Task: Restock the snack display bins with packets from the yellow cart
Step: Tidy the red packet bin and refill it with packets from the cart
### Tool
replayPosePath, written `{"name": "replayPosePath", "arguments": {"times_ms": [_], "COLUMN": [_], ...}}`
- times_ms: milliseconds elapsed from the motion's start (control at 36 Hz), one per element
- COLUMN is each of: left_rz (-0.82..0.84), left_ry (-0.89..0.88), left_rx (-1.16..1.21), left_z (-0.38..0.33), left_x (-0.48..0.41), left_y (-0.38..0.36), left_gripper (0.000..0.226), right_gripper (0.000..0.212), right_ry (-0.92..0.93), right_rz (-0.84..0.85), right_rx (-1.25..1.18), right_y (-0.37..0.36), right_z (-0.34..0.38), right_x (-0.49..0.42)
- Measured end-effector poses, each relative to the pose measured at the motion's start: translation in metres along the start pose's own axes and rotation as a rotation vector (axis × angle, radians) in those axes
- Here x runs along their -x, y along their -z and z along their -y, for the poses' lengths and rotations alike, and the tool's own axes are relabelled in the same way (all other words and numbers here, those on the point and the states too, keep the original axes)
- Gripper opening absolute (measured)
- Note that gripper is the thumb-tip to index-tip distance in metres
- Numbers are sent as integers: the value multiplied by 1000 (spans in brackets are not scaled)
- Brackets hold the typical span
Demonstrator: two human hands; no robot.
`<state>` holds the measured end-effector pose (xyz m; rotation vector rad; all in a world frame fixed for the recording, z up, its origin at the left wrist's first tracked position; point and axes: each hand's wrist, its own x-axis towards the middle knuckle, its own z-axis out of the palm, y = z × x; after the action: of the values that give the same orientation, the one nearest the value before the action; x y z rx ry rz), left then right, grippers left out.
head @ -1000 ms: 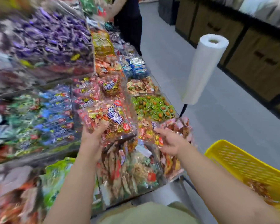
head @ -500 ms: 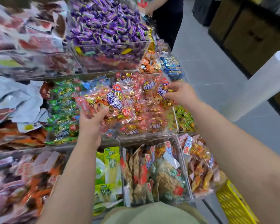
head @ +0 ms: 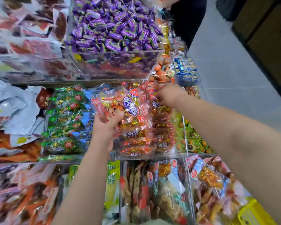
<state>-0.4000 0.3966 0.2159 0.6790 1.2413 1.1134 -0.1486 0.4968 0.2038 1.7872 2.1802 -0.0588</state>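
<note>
Purple sweets (head: 113, 30) fill the large tray (head: 120, 52) just behind the clear bin (head: 136, 157) of red packets, and a corner of the yellow cart (head: 253, 211) shows well off that bin's near right. Over the bin's left half our left hand (head: 105, 125) grips a packet bundle (head: 128, 109) from below, while at the bin's far right corner our right hand (head: 169, 96), apart from the left, pinches a single packet (head: 154, 103) among the stock.

Right hand (head: 169, 96) now lower, down among the red packets (head: 162, 127) in the bin (head: 146, 157).
</note>
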Motion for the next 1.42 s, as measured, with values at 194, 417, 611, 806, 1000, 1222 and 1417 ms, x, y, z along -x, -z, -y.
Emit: {"name": "replayPosePath", "arguments": {"times_ms": [194,417,611,806,1000,1222,1417], "left_rz": [-15,6,31,55,127,381,392], "left_ry": [34,47,27,8,73,139,296], "left_rx": [7,14,5,51,65,296,308], "left_z": [4,10,11,8,15,14,22], "left_x": [-8,-9,-8,2,13,24,22], "left_y": [0,0,4,-1,-25,-33,-31], "left_gripper": [83,79,73,83,108,81,69], "right_gripper": [47,8,10,23,72,78,56], "right_ry": [-69,-51,-89,-258,-161,-275,-134], "right_rz": [-259,-9,-26,-249,-56,38,171], "right_rx": [-106,-305,-344,-1017,-1426,-1881,-2171], "right_y": [-23,-46,-46,-31,23,20,16], "right_z": [1,33,32,38,74,61,57], "right_x": [9,33,19,59,114,138,148]}}
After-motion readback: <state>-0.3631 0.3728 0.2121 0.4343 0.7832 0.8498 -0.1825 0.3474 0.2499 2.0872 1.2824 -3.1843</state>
